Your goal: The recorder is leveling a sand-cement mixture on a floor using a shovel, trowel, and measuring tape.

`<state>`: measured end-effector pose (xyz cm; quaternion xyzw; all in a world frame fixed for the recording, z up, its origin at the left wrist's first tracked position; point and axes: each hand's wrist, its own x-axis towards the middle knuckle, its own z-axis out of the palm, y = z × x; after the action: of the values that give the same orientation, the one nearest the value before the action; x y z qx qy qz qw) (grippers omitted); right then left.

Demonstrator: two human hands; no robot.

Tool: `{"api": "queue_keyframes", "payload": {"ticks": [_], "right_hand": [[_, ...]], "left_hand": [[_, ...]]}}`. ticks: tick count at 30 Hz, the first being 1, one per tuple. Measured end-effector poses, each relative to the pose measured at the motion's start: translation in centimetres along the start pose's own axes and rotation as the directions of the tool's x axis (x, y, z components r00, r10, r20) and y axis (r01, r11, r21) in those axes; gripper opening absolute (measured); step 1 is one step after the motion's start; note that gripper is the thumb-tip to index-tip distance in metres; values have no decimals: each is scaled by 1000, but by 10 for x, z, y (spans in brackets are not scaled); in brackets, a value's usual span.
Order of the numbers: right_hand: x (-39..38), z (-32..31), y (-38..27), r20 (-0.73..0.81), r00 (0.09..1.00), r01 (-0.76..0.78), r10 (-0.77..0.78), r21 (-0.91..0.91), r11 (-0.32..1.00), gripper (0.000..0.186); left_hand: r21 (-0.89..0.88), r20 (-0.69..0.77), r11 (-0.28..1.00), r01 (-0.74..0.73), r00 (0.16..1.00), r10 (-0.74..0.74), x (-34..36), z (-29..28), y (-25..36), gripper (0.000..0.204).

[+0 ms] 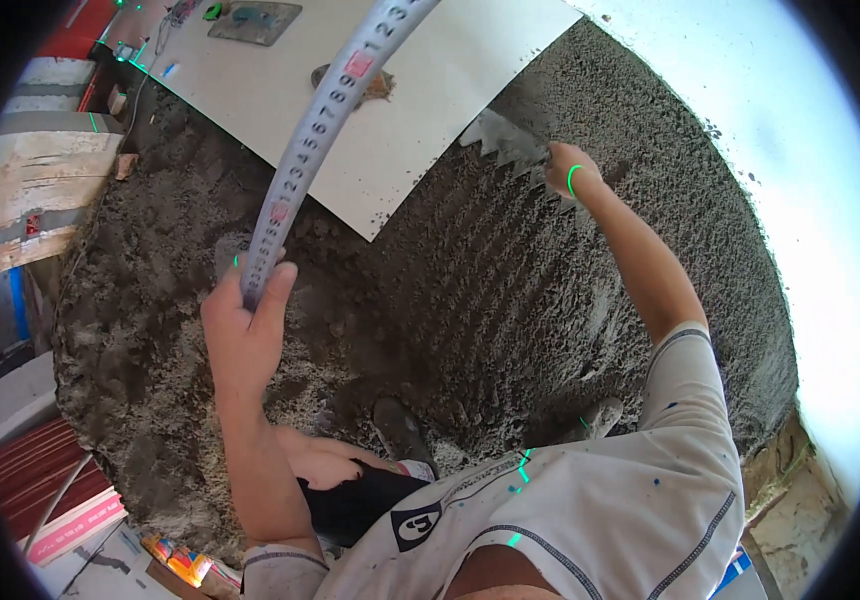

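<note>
My left hand (250, 325) is closed around the lower end of an extended tape measure (312, 145), its pale blade rising up and to the right across the view. The tape's case is hidden or hard to make out. Gripped in my right hand (572, 172) is a notched trowel (503, 138), its toothed blade low over the grey mortar (480, 280), which bears ridged lines below it. Whether the blade touches the mortar I cannot tell. The trowel's tip is close to the edge of a large pale tile (370, 205), over which the tape passes.
On the tile lie a flat grey tool (255, 22) and a brownish object (380, 88) partly behind the tape. A white wall (750, 110) bounds the right side. Left are pale blocks (50, 165) and a dark red stack (35, 470). Green laser lines cross my shirt and right wrist.
</note>
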<state>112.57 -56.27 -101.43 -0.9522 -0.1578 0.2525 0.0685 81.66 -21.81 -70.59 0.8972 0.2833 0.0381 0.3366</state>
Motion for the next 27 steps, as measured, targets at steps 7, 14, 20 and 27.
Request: {"api": "queue_keyframes", "payload": {"ticks": [7, 14, 20, 27], "right_hand": [[-56, 37, -55, 27, 1000, -5, 5, 3, 1000, 32], [-106, 82, -115, 19, 986, 166, -166, -10, 986, 22], [-151, 118, -166, 28, 982, 187, -188, 30, 982, 19], [-217, 145, -222, -30, 954, 299, -298, 32, 954, 21]], "left_hand": [[-87, 6, 994, -68, 998, 69, 20, -9, -22, 43], [-176, -23, 978, -116, 993, 113, 29, -30, -51, 45], [-283, -11, 954, -96, 995, 97, 36, -47, -63, 47], [-353, 3, 926, -133, 990, 143, 42, -50, -56, 49]]}}
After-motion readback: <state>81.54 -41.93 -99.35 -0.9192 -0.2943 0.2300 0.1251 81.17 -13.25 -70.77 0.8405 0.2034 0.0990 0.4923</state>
